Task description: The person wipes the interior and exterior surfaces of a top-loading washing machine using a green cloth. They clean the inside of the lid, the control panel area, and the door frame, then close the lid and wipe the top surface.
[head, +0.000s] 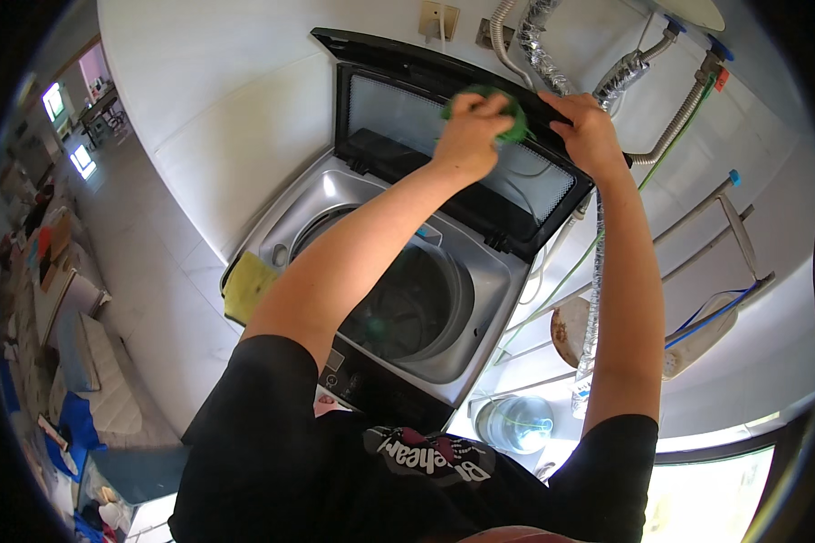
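A top-loading washing machine (496,285) stands before me with its dark-framed lid (550,224) raised and the drum (407,305) exposed. My left hand (472,132) presses a green cloth (513,125) against the inner side of the lid, near its upper edge. Hand and cloth are blurred, and the fingers hide part of the cloth. At the lid's upper right edge, my right hand (584,129) grips the frame between thumb and fingers. A yellow cloth (248,285) is draped over the machine's left front corner, partly behind my left forearm.
Foil-wrapped pipes (543,47) and a braided metal hose (679,122) run along the wall behind and right. On the right are a metal rack (693,217) and a large clear water bottle (516,424). Wall sockets (439,20) sit above the lid. Cluttered household items line the far left.
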Action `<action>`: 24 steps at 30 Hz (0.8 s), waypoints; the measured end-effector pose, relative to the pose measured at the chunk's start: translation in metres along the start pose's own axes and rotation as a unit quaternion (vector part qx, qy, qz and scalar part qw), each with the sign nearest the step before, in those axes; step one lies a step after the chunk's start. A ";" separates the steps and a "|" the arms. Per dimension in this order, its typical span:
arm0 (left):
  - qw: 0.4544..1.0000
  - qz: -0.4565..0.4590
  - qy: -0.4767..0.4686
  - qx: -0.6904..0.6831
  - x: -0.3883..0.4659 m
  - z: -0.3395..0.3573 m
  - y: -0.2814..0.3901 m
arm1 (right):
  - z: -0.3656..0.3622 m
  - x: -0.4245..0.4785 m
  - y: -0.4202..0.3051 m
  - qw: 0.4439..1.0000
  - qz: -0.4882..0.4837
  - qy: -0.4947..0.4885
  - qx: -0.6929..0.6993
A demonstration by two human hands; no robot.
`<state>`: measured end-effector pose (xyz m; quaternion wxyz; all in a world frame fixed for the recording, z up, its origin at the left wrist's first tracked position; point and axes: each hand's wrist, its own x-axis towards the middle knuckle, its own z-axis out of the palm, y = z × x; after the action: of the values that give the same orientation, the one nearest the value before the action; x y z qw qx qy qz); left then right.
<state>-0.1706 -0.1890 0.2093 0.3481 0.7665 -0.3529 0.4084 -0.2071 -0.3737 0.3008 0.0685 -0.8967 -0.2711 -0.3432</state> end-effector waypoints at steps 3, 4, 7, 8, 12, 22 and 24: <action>0.984 -0.082 -0.021 -0.157 -0.007 0.010 0.018 | 0.001 0.000 0.001 1.000 -0.014 0.013 0.008; 0.975 -0.124 -0.002 -0.184 -0.008 0.009 0.023 | 0.000 -0.001 0.001 1.000 -0.019 0.020 0.010; 0.974 -0.130 0.010 -0.187 -0.013 -0.004 0.028 | -0.004 -0.001 -0.003 1.000 0.013 -0.019 0.014; 0.973 -0.126 0.010 -0.194 -0.013 -0.010 0.026 | -0.003 0.000 -0.001 1.000 0.000 -0.004 0.013; 0.962 -0.153 0.008 -0.226 -0.005 -0.038 0.029 | 0.003 -0.001 0.005 0.999 -0.028 0.042 0.003; 0.996 -0.072 -0.036 -0.042 0.022 -0.060 0.002 | 0.005 -0.019 -0.020 0.967 0.099 0.178 -0.156; 0.997 -0.028 -0.064 0.020 0.030 -0.056 -0.007 | -0.001 -0.019 -0.036 0.945 0.167 0.157 -0.235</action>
<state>-0.1736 -0.1473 0.2570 0.3206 0.8076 -0.3440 0.3559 -0.2390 -0.3519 0.2868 -0.0459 -0.8543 -0.0153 -0.5175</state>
